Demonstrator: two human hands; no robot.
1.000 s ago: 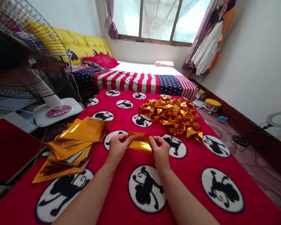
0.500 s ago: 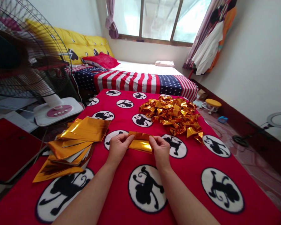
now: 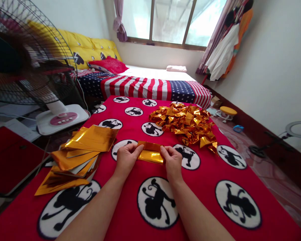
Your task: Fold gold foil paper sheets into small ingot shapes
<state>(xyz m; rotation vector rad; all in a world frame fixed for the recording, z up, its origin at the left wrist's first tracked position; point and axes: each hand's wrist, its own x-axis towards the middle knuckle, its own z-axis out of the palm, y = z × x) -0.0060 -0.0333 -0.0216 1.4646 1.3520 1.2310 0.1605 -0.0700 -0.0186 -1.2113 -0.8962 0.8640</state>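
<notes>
A sheet of gold foil paper (image 3: 151,156) with a lengthwise crease is stretched between my two hands above the red cloth (image 3: 115,214). My left hand (image 3: 126,157) pinches its left end between thumb and fingers. At the right end, the thumb and fingers of my right hand (image 3: 172,160) are closed on the same sheet. To the left lies a fanned stack of flat gold foil sheets (image 3: 82,147), some showing pale undersides. Beyond my right hand sits a heap of folded gold foil pieces (image 3: 185,120).
A running fan (image 3: 62,118) stands at the left beside a dark red board (image 3: 12,160). Behind the cloth-covered surface is a bed with a flag-patterned cover (image 3: 140,87). On the floor at right are a yellow-topped stool (image 3: 228,110) and a ring light (image 3: 299,129).
My hands stay almost still, both holding the gold foil sheet. The sheet's right end has shifted very slightly. The stack and the heap are unchanged.
</notes>
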